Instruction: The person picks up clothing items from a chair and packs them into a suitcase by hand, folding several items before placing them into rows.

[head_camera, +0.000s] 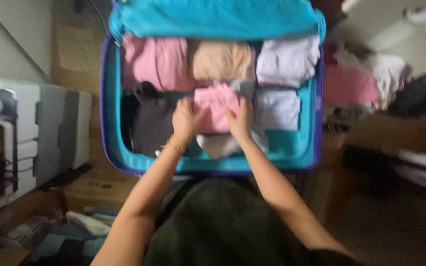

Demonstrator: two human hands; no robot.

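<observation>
The pink folded garment [216, 106] is pressed into the suitcase [108, 98] centre by the left hand [186, 119] and right hand [239, 119], fingers clamped on its edges. Uneven pressure could unfold it.

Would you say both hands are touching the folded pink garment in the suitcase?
Touching: the head view shows the left hand and right hand pressed on the pink garment.
</observation>
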